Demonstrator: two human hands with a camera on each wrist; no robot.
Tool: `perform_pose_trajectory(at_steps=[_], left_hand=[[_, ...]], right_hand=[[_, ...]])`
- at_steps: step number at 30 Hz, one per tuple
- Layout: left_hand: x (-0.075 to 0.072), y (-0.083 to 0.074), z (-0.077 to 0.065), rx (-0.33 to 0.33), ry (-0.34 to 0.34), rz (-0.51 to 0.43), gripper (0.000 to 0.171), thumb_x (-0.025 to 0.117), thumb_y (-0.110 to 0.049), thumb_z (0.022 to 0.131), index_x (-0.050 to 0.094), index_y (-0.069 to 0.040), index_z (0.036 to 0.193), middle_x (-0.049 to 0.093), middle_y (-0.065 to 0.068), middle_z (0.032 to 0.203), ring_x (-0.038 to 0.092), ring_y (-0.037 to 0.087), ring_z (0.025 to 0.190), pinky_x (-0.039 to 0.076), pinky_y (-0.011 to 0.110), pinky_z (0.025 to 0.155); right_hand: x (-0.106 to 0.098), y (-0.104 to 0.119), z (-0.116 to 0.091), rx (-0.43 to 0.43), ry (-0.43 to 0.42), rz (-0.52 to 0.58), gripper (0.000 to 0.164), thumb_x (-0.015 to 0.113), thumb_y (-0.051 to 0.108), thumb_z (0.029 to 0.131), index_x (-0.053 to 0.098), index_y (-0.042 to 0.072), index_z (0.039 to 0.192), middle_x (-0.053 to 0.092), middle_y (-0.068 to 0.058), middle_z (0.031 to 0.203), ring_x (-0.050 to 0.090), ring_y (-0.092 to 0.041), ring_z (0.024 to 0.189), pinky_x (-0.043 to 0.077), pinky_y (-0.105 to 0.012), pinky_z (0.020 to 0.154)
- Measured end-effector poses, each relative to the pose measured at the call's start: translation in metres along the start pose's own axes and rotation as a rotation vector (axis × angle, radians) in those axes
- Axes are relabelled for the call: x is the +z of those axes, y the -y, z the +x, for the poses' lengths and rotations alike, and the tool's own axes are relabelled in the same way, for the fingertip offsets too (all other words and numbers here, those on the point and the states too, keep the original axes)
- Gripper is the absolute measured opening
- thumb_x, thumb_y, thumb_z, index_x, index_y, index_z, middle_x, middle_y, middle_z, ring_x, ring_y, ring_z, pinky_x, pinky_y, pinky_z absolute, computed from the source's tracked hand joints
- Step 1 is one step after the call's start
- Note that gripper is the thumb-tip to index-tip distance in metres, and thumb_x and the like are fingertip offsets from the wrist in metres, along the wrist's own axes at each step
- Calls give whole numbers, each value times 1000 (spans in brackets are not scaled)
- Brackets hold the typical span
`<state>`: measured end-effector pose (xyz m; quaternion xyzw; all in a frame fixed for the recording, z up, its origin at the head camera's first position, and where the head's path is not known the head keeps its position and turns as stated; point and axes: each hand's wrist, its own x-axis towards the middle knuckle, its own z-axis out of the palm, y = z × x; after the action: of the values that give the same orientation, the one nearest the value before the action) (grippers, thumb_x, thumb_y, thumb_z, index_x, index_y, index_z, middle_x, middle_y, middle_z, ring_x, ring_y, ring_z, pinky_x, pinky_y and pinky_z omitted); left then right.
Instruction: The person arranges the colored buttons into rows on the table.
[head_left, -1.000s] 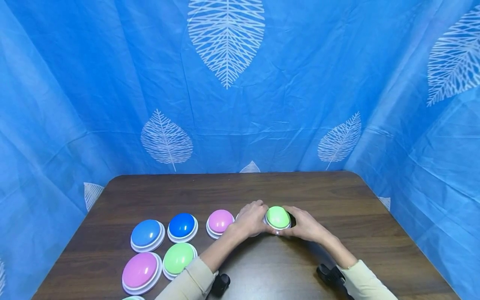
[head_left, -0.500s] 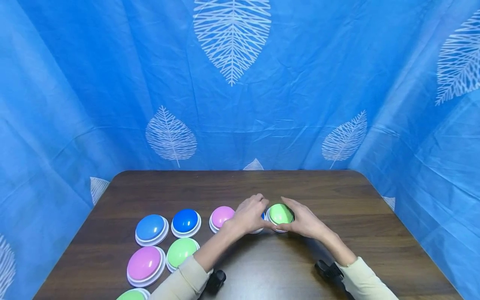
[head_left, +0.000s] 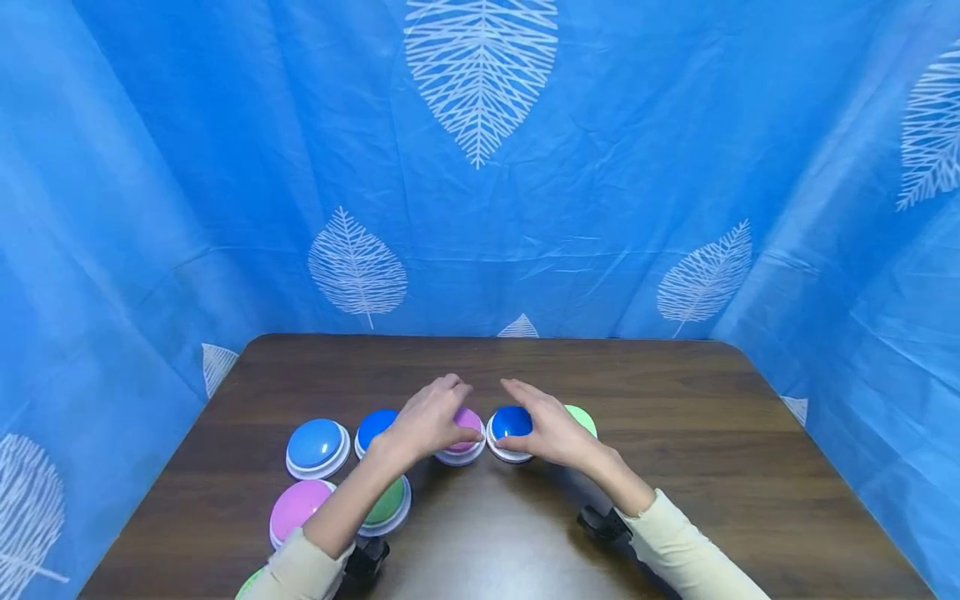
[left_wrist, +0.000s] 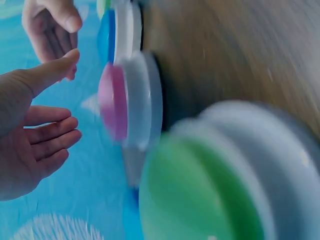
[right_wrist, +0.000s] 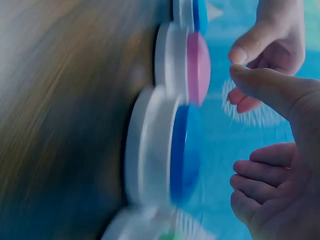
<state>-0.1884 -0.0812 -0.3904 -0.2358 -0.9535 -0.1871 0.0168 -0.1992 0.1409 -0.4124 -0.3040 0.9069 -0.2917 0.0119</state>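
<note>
Both hands hover over a back row of round dome push buttons with white bases. My left hand (head_left: 429, 417) has its fingers loosely bent, its thumb in front of a pink button (head_left: 467, 421). In the left wrist view its fingers (left_wrist: 52, 135) stand apart from that button, holding nothing. My right hand (head_left: 553, 429) spreads thumb and fingers above a dark blue button (head_left: 512, 422); the right wrist view shows a gap between its fingers and the blue dome (right_wrist: 187, 155). A light green button (head_left: 582, 418) is partly hidden behind the right hand.
At left on the wooden table (head_left: 675, 500) sit a lighter blue button (head_left: 315, 443), another dark blue one (head_left: 375, 427), a larger pink one (head_left: 298, 507) and a green one (head_left: 387, 505) partly under the left forearm. Blue leaf-print cloth (head_left: 570, 208) hangs behind.
Both hands have come away from the light green button at the row's right end and moved left, over the pink and dark blue buttons. The head view has shifted slightly.
</note>
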Motion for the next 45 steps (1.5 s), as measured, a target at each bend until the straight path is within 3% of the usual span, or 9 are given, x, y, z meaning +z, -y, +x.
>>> perform_pose_trajectory(at_steps=[6,11,16,21,34,45], left_hand=[[-19,28,-20,-130,13,13,64,87,-31,76,63,5,124,60,16,119,59,33,111,49,48,95],[-30,53,-39,-267,95,27,68,86,-33,76,61,5,126,58,22,124,56,38,116,47,54,96],[-36,70,-57,-321,172,5,66,89,-33,72,64,4,121,60,15,112,59,35,105,51,55,89],[-34,78,-67,-365,205,-18,67,91,-33,69,64,1,119,61,12,108,60,33,102,52,54,86],[-34,83,-66,-374,244,-39,66,92,-31,68,62,1,117,60,10,104,58,31,99,51,54,88],[-40,84,-67,-342,147,-103,68,91,-31,70,62,1,122,60,11,108,57,33,103,51,56,87]], right_hand=[[21,26,22,-124,39,-30,81,82,28,80,45,-4,144,46,-22,146,43,-35,135,41,-50,105],[43,48,47,-157,112,-94,79,82,31,81,47,-1,144,48,-17,146,45,-30,135,43,-45,105],[63,64,64,-157,184,-172,78,80,38,83,48,3,144,50,-12,145,48,-25,133,43,-39,105],[78,72,76,-157,243,-204,76,78,42,85,49,6,145,52,-8,143,52,-21,129,47,-37,101],[90,80,95,-202,282,-242,71,80,45,82,55,7,136,63,-5,126,61,-18,112,50,-30,94],[80,76,94,-176,238,-119,72,80,39,83,53,6,141,61,-7,130,60,-18,115,50,-31,95]])
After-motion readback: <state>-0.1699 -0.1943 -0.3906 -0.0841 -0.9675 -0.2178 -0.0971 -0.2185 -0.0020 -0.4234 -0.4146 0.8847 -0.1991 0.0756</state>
